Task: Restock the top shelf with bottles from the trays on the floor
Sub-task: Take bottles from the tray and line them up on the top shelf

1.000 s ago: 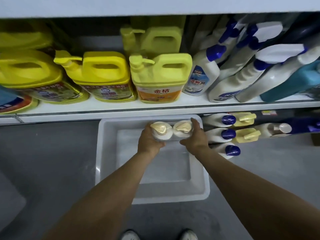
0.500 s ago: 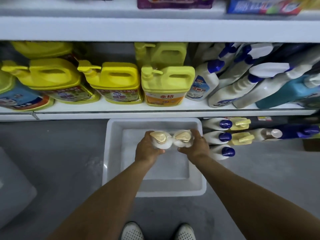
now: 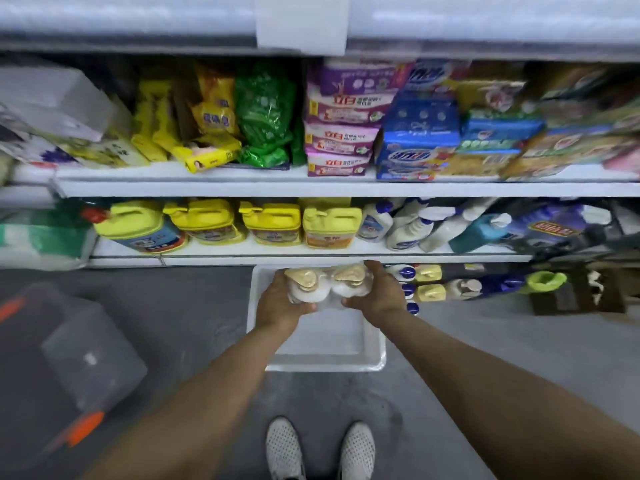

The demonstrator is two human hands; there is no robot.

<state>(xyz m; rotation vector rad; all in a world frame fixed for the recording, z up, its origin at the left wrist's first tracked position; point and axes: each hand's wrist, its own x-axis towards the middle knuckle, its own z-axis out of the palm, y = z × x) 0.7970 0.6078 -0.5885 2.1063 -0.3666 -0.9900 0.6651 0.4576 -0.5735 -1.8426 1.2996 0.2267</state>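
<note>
Left hand (image 3: 281, 301) and right hand (image 3: 375, 292) each grip one side of a twin bottle pack (image 3: 323, 284), fingers curled round it. Pack is above the white tray (image 3: 329, 362) on the floor.

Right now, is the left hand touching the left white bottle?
Touching. The head view shows the left hand gripping the left white bottle, its fingers curled under it.

- The place was a shop aisle, with long white shelves (image 3: 311, 188) stacked one above another.
- Rows of identical yellow detergent jugs (image 3: 270, 221) and spray bottles (image 3: 408, 226) faced outward.
- Packaged soaps and detergent bags (image 3: 341, 133) filled the tier above.
- A white restocking tray (image 3: 332, 362) sat on the grey floor (image 3: 173, 313).
</note>
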